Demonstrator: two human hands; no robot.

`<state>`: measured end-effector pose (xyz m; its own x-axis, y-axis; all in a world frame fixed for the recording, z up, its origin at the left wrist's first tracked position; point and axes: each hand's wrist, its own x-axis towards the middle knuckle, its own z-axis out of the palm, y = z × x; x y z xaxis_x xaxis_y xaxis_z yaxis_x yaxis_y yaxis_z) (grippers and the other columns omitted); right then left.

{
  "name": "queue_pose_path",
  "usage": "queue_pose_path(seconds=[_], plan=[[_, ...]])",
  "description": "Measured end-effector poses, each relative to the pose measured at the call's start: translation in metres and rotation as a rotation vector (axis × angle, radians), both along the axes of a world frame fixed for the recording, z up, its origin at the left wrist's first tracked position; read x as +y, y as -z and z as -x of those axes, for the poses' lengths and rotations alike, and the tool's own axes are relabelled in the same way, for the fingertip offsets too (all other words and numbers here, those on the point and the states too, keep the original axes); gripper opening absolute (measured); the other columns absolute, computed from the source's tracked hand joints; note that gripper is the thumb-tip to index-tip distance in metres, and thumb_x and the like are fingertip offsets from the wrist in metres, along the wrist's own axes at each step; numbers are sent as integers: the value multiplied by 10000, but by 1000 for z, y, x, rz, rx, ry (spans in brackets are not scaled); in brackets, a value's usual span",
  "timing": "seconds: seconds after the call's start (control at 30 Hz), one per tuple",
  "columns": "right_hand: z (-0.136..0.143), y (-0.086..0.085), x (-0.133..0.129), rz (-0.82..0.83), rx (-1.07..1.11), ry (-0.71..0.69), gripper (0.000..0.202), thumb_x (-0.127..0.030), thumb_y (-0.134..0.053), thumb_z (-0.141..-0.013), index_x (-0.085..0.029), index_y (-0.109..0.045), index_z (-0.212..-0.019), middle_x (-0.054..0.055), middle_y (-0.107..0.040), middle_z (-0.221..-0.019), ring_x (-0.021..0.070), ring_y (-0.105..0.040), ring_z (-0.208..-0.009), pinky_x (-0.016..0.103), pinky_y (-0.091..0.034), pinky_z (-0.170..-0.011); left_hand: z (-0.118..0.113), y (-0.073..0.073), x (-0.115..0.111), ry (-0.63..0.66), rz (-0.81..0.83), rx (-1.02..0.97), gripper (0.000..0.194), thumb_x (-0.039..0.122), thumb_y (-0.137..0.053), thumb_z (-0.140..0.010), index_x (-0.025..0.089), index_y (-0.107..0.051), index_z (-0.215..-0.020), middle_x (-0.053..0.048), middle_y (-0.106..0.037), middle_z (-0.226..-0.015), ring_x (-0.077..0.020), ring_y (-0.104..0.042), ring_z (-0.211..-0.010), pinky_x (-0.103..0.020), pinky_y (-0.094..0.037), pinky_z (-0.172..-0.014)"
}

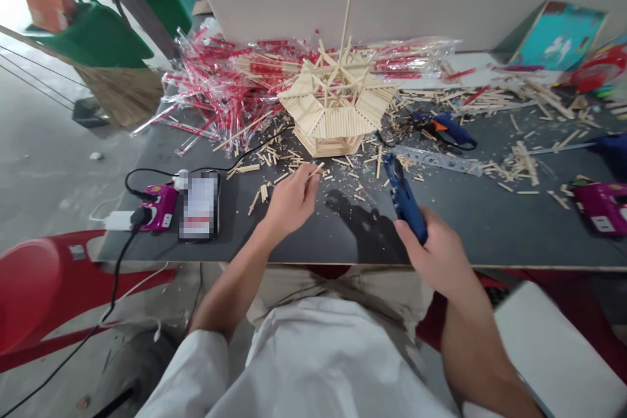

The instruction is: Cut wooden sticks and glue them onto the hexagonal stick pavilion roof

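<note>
Left hand (294, 199): closed, thumb and fingers pinching a short stick (318, 168). The pinch leaves the stick's far end free, probably for finer aim. Right hand (443, 251): closed round the near end of a blue tool (410, 206), its front angled away over the table (313, 241), apart from the stick. This grip seems to suit keeping the tool's front exposed.

Just beyond the left hand: the stick model (345, 121), upright on the table, roof panels sloping around an open frame. It stands centrally, presumably within reach of both hands. Offcuts (522, 166) lie loose; red-and-clear wrappers (230, 91) are heaped behind and left. A blue-and-orange tool, likely a glue gun (453, 130), lies right of the model. Phone (198, 215) lies beside the purple power strip (161, 209), likely left at the side to spare working room.

Obscured: phone screen pixelated, unreadable. Fingers cover the stick's near end; palm hides the tool's rear, and its type is uncertain. Model's interior is largely screened by its roof. Right-hand power strip (602, 208) is cut off by the frame edge.
</note>
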<state>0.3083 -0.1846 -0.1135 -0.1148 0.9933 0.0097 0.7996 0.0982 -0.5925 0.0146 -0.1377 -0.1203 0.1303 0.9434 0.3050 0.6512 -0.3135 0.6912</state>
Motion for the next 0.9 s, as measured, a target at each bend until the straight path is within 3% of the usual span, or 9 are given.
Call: queue_pose_path(seconds=[0.2,0.27,0.37,0.43,0.53,0.63,0.77,0.9], plan=[[-62,32,14,-214,-430,-60,631,-489,-492,-994,-109,-482,-1498,224,-591,-1299,381,-602,-1172,495,-491,-1010,55,-40,4,-107,93,292,289,404,-459,-1029,221,-617,-870,-38,-641,-733,-202,-571,-662,-306,-341,-655],[-75,45,17,-272,-478,-70,675,-519,-507,-987,-93,-475,-1510,232,-578,-1315,393,-576,-1204,517,-473,-1047,76,-53,23,-200,105,366,268,418,-530,-984,215,-642,-848,-39,-637,-708,-206,-556,-648,-315,-347,-656],[-86,58,19,-334,-451,-66,722,-547,-533,-975,-113,-440,-1544,228,-558,-1351,391,-547,-1248,533,-454,-1084,105,-64,78,-359,112,465,275,419,-585,-933,182,-661,-816,-50,-623,-692,-207,-547,-665,-327,-374,-679],[-88,61,20,-336,-425,-79,733,-546,-549,-969,-136,-417,-1563,223,-552,-1358,383,-543,-1256,538,-455,-1085,117,-65,125,-438,110,491,266,370,-548,-948,156,-677,-857,-72,-666,-781,-205,-563,-732,-328,-401,-715],[-90,62,21,-345,-368,-59,759,-553,-590,-946,-162,-406,-1569,211,-541,-1370,375,-539,-1270,534,-457,-1089,124,-62,194,-427,124,529,238,310,-560,-946,113,-689,-981,-94,-720,-960,-199,-568,-861,-327,-424,-810],[-91,64,21,-350,-318,-62,723,-521,-587,-954,-197,-402,-1573,198,-524,-1396,369,-518,-1303,551,-434,-1113,123,-55,245,-421,170,546,222,235,-584,-941,70,-677,-1057,-84,-725,-955,-182,-554,-870,-314,-421,-837],[-91,64,20,-321,-316,-101,668,-476,-566,-974,-212,-407,-1566,191,-511,-1402,365,-487,-1333,560,-401,-1142,120,-45,279,-435,182,608,242,188,-564,-970,81,-653,-1169,-52,-719,-1141,-138,-494,-878,-273,-390,-844],[-91,59,20,-300,-306,-89,656,-464,-585,-969,-218,-415,-1552,180,-503,-1410,356,-480,-1335,548,-389,-1158,113,-33,293,-287,173,624,342,273,-645,-977,99,-611,-1270,-34,-658,-1344,-142,-454,-990,-254,-349,-930]])
